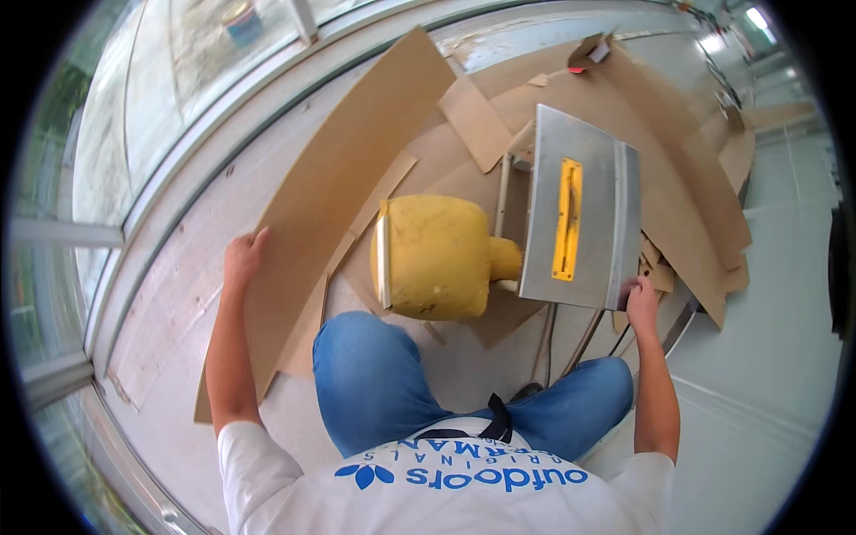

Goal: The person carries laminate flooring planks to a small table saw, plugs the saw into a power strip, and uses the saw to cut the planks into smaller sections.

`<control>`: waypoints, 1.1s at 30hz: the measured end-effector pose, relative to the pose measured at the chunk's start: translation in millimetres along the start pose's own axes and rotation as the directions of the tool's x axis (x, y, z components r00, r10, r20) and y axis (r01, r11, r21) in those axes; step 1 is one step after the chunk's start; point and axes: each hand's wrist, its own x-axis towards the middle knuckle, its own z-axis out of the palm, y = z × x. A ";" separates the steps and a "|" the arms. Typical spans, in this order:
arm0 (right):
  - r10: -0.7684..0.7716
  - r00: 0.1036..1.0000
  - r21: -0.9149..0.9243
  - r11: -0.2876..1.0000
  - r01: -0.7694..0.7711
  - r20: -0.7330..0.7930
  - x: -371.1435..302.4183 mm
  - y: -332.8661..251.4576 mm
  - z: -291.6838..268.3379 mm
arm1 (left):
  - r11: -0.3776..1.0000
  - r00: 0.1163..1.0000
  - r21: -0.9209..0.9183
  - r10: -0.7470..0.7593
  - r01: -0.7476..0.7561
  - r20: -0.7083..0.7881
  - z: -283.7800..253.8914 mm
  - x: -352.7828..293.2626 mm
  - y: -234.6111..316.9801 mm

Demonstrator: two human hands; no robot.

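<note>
A long brown board [343,156], thin and flat, stands slanted on my left. My left hand [244,259] is closed on its near left edge, with the thumb on the broad face. Before me is a table saw with a grey metal top [596,209], a yellow slotted insert [567,218] and a bulky yellow motor housing [432,259] at its left side. At the top's near right corner, my right hand [641,303] has its fingers closed around the metal edge. Part of those fingers is hidden, and I cannot tell whether a blade rises from the slot.
Large brown sheets [682,169] and offcuts [473,120] cover the floor beyond and beside the saw. Glass panels in a metal frame [67,234] run along the left. Pale tiled floor [749,357] stretches to the right. Thin saw legs [584,341] stand close to my right knee.
</note>
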 end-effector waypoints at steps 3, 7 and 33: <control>-0.098 0.966 0.158 0.978 0.139 -0.239 13.2 -15.3 -29.9 | 0.995 0.998 -0.086 -0.052 0.049 -0.030 -53.8 -30.6 10.5; -0.044 0.958 0.650 0.726 0.225 -0.283 37.6 -92.3 -93.8 | 0.987 0.998 -0.147 -0.065 0.061 -0.023 -115.4 -75.9 55.2; -0.161 0.977 0.990 -0.040 0.136 -0.140 92.1 -198.1 -191.7 | 0.854 0.902 -0.356 0.427 -0.379 0.064 -77.8 -135.9 156.0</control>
